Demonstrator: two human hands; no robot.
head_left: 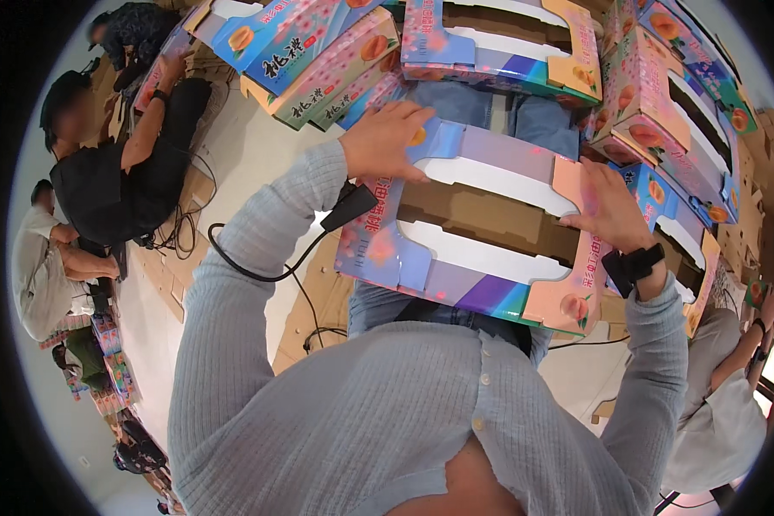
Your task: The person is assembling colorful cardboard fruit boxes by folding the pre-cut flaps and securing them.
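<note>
Resting on the person's lap, a flat printed box (pixel 482 232) is held at both ends: left hand (pixel 387 138) lies with fingers spread on its top edge, right hand (pixel 611 211) grips its side flap, fingers together

the box (pixel 482 232) hides the lap, and both hands' palms press unseen against it.

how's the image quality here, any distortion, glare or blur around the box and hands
Head view: strong fisheye, black corners, box stacks curving near the rim. Left hand and right hand on the printed carton look sharp. Soft pink glare spots on its glossy print; people at the left edge appear soft.
</note>
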